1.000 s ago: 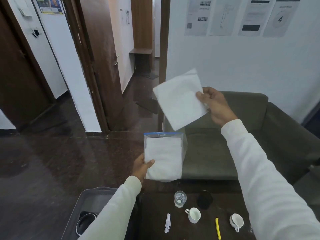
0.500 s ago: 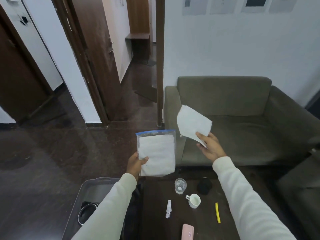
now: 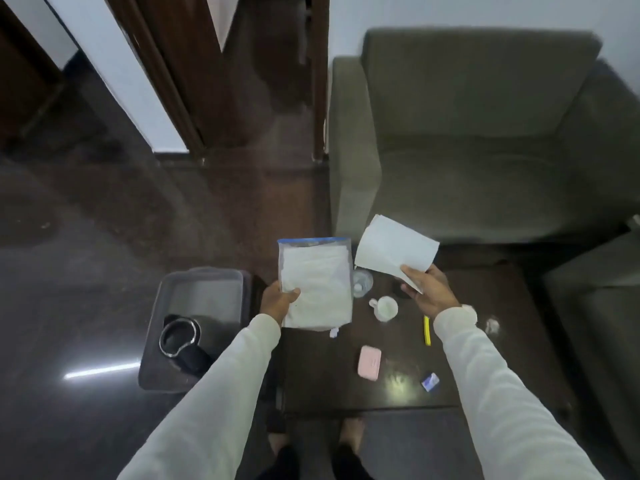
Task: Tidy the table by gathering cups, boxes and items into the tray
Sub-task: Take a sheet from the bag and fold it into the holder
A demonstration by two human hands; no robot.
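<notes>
My left hand (image 3: 277, 301) grips a clear zip bag of white napkins (image 3: 315, 284) by its left edge, above the table's left end. My right hand (image 3: 427, 294) pinches a loose white napkin (image 3: 394, 249) held over the table's far side. The grey tray (image 3: 204, 282) stands on the floor left of the dark table (image 3: 346, 382) and holds a round metal-rimmed dish (image 3: 180, 336). On the table lie a white cup (image 3: 386, 308), a glass (image 3: 362, 284), a pink case (image 3: 370, 362), a yellow pen (image 3: 427, 330) and a small blue box (image 3: 430, 381).
A grey-green sofa (image 3: 485, 150) stands behind the table and another seat (image 3: 599, 306) at the right. A crumpled white bit (image 3: 491, 326) lies near the table's right side. Dark glossy floor spreads to the left, with a doorway (image 3: 270, 64) beyond. My feet (image 3: 311, 455) show below the table.
My view has tilted down toward the table. The right hand has lowered the loose napkin from head height to beside the bag; the left hand keeps holding the bag.
</notes>
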